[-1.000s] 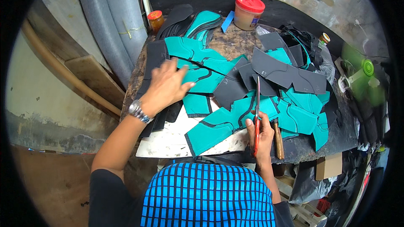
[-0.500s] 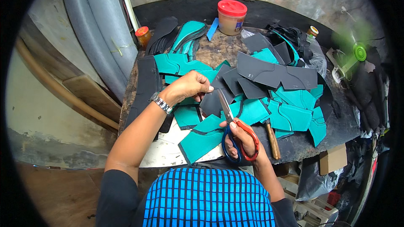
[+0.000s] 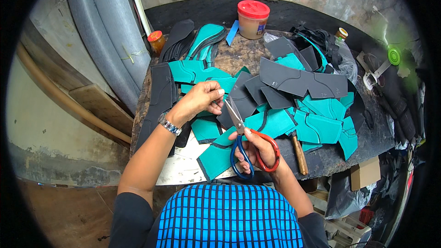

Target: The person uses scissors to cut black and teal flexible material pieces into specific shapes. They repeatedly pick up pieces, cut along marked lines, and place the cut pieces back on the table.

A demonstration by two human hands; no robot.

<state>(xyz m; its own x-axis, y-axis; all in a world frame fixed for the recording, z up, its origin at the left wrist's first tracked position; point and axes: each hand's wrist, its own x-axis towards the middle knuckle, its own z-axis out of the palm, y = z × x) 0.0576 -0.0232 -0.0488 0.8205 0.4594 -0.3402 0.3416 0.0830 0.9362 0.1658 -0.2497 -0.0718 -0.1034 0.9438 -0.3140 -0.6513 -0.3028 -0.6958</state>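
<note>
Right hand (image 3: 258, 149) grips blue-and-orange-handled scissors (image 3: 243, 133), blades at 11 o'clock | left hand (image 3: 198, 100) pinches small dark piece at blade tips, above teal cut-outs (image 3: 317, 126) on desk (image 3: 183, 167) | step: trimming; next needs steady closing cut.

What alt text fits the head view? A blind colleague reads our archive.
A person's right hand works scissors toward a small piece pinched in the left hand, above a worktable strewn with teal and grey cut pieces.
</note>
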